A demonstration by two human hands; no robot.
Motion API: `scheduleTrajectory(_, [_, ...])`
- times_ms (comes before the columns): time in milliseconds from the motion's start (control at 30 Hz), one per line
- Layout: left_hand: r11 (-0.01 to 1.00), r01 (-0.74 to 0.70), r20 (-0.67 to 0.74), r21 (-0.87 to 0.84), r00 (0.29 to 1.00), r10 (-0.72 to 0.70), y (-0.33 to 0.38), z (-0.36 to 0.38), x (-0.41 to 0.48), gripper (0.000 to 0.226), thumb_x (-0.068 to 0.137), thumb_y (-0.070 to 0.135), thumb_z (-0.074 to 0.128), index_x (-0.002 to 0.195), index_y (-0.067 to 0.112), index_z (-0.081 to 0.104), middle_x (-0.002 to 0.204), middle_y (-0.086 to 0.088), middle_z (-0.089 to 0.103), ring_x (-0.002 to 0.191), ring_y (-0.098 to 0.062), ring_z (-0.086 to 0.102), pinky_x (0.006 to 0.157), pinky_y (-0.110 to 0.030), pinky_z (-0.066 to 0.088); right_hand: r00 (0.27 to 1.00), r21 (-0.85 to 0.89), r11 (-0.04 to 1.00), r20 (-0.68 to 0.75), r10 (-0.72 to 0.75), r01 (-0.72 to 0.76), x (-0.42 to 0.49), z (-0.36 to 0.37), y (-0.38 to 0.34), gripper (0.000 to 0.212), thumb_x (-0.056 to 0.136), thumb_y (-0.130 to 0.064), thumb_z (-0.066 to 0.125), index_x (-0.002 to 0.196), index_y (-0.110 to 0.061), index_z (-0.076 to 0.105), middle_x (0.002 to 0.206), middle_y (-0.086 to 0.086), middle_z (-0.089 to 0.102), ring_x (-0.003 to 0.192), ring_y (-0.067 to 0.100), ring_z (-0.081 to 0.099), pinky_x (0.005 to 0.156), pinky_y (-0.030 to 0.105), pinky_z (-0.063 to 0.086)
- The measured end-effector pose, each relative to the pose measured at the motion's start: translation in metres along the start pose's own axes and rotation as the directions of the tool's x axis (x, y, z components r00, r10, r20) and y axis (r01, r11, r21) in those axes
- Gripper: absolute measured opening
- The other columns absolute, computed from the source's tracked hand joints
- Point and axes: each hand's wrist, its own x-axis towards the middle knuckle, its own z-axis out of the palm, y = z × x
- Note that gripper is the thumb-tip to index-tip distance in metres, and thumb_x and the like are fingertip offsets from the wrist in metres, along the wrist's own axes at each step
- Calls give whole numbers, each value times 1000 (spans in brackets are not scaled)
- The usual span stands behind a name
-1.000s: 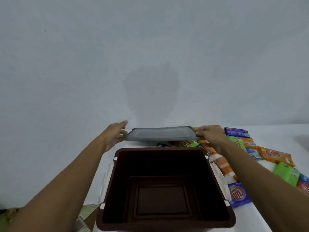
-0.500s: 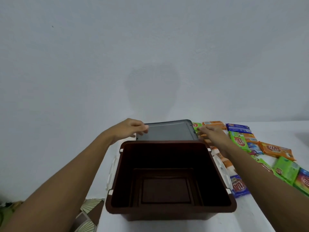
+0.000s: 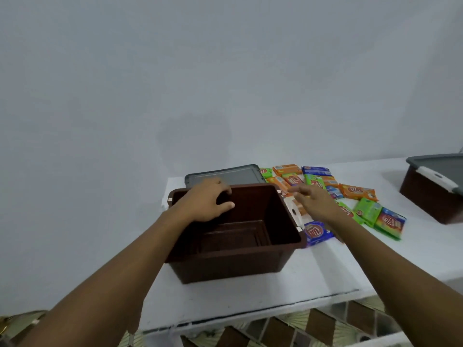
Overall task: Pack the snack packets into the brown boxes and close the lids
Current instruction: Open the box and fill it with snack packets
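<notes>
top: brown box (image 3: 230,266) mouth open, left hand (image 3: 208,200) over its far rim | behind: grey lid (image 3: 225,174) lying flat | right: snack packets (image 3: 358,191) crowded together | front: white table (image 3: 250,301) bare

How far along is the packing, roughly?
Barely started. The near brown box stands open and empty, its grey lid lying behind it. In hand: the right hand reaches open toward the snack packets, holding none; the left hand is at the box's far rim. Left: all the packing, then the lid. A second box at right is lidded, contents hidden.
</notes>
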Motion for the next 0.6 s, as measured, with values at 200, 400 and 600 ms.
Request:
scheduleTrajectory(200, [984, -172, -39, -41, 985, 170, 70, 13, 28, 38, 92, 44, 57, 121, 21, 59, 124, 2, 55, 115, -15, 47, 101, -39, 40, 979, -259, 950, 58, 196, -175, -26, -38, 71, 32, 98, -24, 48, 127, -18, 60, 135, 4, 58, 114, 21, 57, 91, 32, 45])
scheduleTrajectory(400, [972, -232, 30, 22, 972, 231, 148, 46, 81, 37, 92, 43, 57, 121, 21, 59, 127, -1, 56, 117, -18, 49, 100, -39, 40, 961, -649, 760, 209, 184, -5, -69, -45, 153, 56, 92, -56, 47, 145, -43, 33, 154, -10, 31, 137, 19, 33, 101, 48, 39])
scheduleTrajectory(600, [986, -98, 248, 135, 967, 62, 218, 106, 118, 45, 91, 43, 58, 129, 20, 52, 128, -5, 51, 118, -24, 48, 93, -39, 44, 997, -575, 815, 60, -45, 71, -59, -44, 194, 44, 83, -61, 53, 119, -36, 56, 133, -6, 52, 116, 16, 51, 86, 34, 48])
